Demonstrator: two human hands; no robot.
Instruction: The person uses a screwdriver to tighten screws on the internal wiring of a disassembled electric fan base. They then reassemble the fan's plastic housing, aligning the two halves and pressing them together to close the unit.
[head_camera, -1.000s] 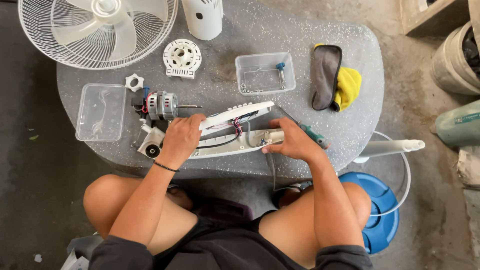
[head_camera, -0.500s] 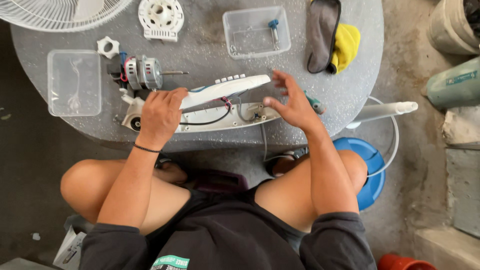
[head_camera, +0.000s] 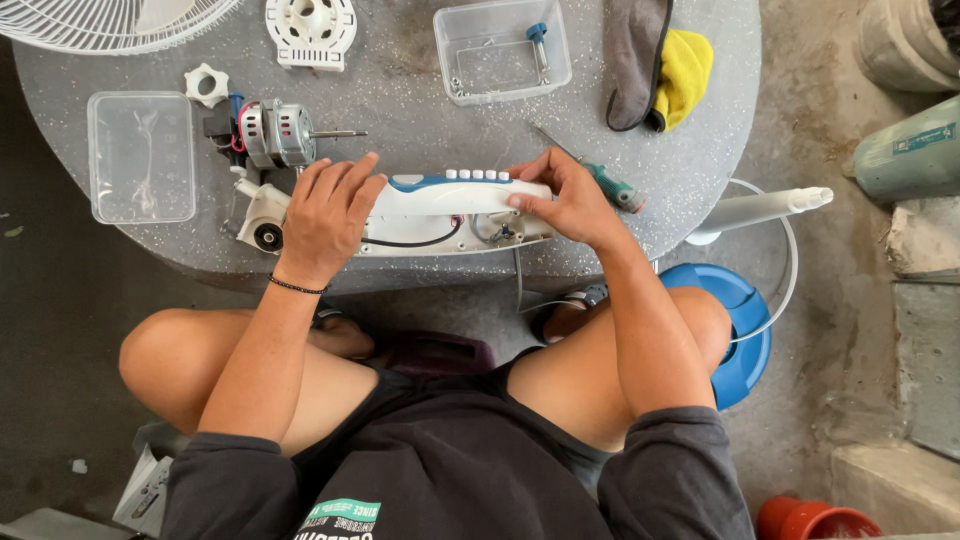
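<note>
While the left hand (head_camera: 325, 215) presses down flat on the housing (head_camera: 400, 232), the right hand (head_camera: 565, 200) pinches the button cover (head_camera: 455, 190) on top (motor (head_camera: 272, 133) just beside).

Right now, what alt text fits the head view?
Both hands press a white fan control housing on a grey table: left hand at its motor end, right hand by the buttons; a fan motor lies behind.
</note>
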